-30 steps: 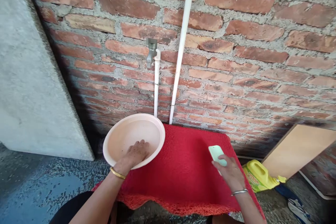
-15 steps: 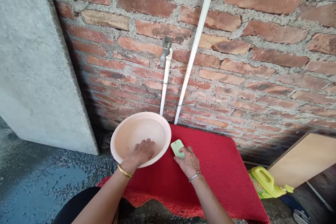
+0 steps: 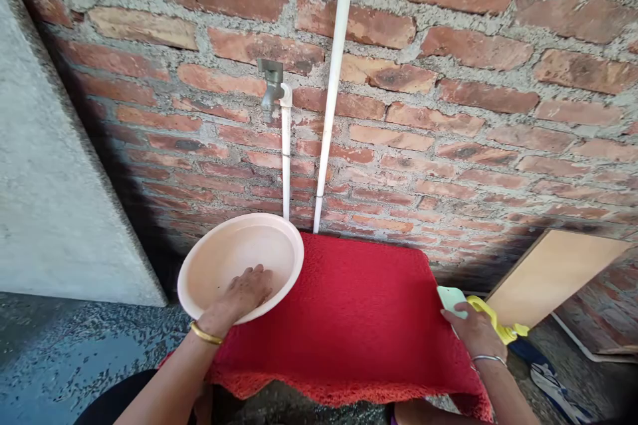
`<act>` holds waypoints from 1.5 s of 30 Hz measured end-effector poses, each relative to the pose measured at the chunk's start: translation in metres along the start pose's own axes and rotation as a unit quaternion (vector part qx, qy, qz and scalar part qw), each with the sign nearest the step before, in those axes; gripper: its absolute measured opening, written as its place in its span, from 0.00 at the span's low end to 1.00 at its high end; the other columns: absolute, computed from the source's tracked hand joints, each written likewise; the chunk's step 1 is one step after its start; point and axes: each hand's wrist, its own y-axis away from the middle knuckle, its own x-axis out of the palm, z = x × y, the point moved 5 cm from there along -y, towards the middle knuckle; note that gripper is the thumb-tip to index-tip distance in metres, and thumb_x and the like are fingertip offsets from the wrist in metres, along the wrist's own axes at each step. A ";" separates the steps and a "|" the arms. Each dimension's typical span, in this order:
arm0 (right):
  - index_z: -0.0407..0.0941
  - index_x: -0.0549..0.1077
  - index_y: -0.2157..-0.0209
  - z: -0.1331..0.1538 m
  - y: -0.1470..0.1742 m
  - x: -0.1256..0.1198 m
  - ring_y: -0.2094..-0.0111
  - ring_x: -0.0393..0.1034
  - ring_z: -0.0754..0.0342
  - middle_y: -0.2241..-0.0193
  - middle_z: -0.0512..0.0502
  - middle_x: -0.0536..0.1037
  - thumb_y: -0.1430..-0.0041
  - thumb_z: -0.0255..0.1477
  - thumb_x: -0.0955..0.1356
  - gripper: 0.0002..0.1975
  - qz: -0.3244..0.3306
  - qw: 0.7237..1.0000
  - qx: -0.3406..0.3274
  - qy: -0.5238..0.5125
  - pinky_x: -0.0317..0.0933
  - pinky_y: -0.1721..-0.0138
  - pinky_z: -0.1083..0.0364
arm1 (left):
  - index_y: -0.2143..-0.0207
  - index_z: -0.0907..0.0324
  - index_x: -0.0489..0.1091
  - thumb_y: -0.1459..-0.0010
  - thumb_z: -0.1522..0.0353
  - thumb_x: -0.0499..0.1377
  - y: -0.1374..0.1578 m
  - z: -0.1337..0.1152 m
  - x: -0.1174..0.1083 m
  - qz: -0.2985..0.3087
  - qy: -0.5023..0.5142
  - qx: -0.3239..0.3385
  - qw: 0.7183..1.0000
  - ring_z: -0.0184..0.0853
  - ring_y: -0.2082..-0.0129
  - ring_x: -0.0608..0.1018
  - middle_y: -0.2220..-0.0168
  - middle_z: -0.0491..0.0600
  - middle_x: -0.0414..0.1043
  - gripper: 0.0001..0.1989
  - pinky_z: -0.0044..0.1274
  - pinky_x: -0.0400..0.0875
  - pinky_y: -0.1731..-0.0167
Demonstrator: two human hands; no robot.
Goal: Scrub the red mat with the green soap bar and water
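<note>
My left hand [image 3: 245,295] is inside a pale pink basin [image 3: 209,265], with its fingers stretched out over the basin's inner side. Whether the fingertips press on the wall I cannot tell. The basin rests, somewhat tilted, on the left part of a red cloth [image 3: 359,319] covering a low surface. At the cloth's right edge, my right hand [image 3: 476,332] grips a flat, pale green, round-cornered slab [image 3: 451,296] between thumb and fingers. The hand hides its lower part, and I cannot make out its exact kind.
Behind the cloth rises a brick wall [image 3: 409,166] with a tap [image 3: 270,86] and white pipes [image 3: 331,93]. A yellow jug [image 3: 509,334] stands partly hidden behind my right hand. A tan board [image 3: 553,272], sandals [image 3: 553,385], a concrete slab [image 3: 64,212] and wet floor [image 3: 74,352] surround it.
My right hand has carried the green slab rightward from beside the basin to the cloth's right edge. My left hand stays in the basin. The view has shifted right.
</note>
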 end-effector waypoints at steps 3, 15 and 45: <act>0.50 0.78 0.58 -0.002 0.000 -0.002 0.61 0.78 0.38 0.58 0.32 0.78 0.42 0.47 0.67 0.19 0.006 1.000 0.021 -0.017 0.69 0.57 0.43 | 0.32 0.55 0.61 0.31 0.65 0.46 0.002 -0.004 -0.003 -0.010 -0.002 0.010 1.000 0.49 0.31 0.62 0.29 0.61 0.55 0.27 0.43 0.61 0.36; 0.54 0.77 0.59 0.273 0.124 0.054 0.60 0.75 0.55 0.56 0.51 0.75 0.42 0.40 0.71 0.10 0.109 0.965 -0.232 -0.062 0.62 0.63 0.57 | 0.36 0.57 0.63 0.33 0.66 0.47 0.011 -0.014 -0.013 -0.018 0.018 0.036 0.999 0.51 0.34 0.65 0.34 0.61 0.62 0.24 0.44 0.64 0.39; 0.49 0.77 0.54 0.069 -0.009 0.000 0.59 0.78 0.45 0.56 0.38 0.76 0.40 0.46 0.66 0.20 0.035 0.999 -0.025 -0.015 0.69 0.52 0.47 | 0.31 0.56 0.60 0.31 0.66 0.47 0.003 -0.005 0.000 -0.011 0.003 0.012 1.000 0.50 0.29 0.59 0.28 0.60 0.53 0.27 0.45 0.60 0.35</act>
